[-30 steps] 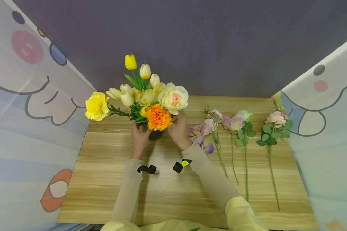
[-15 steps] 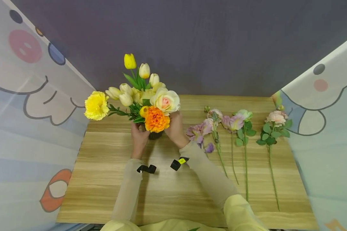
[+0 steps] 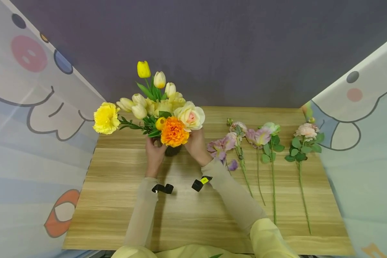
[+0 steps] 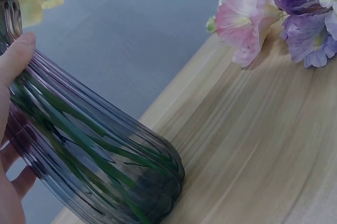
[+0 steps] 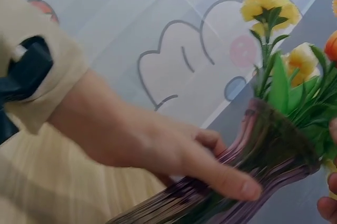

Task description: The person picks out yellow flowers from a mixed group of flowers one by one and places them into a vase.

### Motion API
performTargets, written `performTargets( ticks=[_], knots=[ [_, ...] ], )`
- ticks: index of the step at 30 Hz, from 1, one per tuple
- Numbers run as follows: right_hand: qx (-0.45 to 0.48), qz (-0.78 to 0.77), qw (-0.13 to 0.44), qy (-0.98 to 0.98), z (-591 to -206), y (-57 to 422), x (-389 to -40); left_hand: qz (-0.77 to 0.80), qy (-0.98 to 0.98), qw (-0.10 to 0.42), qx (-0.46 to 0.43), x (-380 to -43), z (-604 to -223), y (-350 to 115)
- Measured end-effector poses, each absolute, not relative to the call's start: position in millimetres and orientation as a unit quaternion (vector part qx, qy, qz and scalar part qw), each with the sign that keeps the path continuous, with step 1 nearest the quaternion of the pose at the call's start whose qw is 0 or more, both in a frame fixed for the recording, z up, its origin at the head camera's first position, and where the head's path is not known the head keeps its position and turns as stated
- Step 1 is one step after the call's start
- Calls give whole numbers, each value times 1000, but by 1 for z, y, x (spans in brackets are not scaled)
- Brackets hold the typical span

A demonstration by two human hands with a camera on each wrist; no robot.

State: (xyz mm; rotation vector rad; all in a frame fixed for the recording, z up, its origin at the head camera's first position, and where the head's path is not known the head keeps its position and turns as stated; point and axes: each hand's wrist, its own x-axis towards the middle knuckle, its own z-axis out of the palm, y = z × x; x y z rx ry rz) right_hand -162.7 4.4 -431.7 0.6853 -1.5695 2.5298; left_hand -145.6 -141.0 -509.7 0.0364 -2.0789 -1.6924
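Observation:
My left hand (image 3: 154, 157) grips a ribbed, purple-tinted glass vase (image 4: 105, 145) around its narrow neck, the thumb across the front. Green stems (image 4: 79, 134) run down inside the glass. Just right of the bouquet, my right hand (image 3: 196, 147) holds a white rose (image 3: 191, 116) with a pink centre from below; the blossom hides its fingertips in the head view. An orange carnation (image 3: 175, 132) leans out at the front of the vase. Tulips (image 3: 138, 111) rise at the back and left, and a yellow carnation (image 3: 106, 118) sticks out far left.
On the wooden table (image 3: 116, 208) to the right lie several loose stems: purple flowers (image 3: 220, 147), a pale green-white bloom (image 3: 271, 128) and a peach rose (image 3: 306, 132). A dark wall (image 3: 245, 53) stands behind, with cartoon-printed sheets (image 3: 19, 143) at both sides.
My right hand and the white rose shifted left and lower toward the orange carnation, then slightly back right. My left hand has stayed at the vase neck.

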Motion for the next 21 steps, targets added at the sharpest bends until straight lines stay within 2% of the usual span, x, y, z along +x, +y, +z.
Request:
performTargets(
  ticks=[3, 5, 8, 16, 21],
  knots=[
    [244, 639, 164, -711, -443, 10, -160, -618, -755, 216, 21, -145, -509, -141],
    [240, 558, 194, -771, -457, 14, -160, -620, -755, 212, 24, -145, -509, -141],
    [228, 565, 167, -775, -469, 18, -155, -623, -754, 206, 34, -146, -509, -141],
    [201, 575, 159, -777, -489, 40, -136, -622, -751, 223, 18, -160, -510, -145],
    [170, 584, 116, -785, -503, 61, -128, -627, -747, 221, 5, -172, -512, -150]
  ],
)
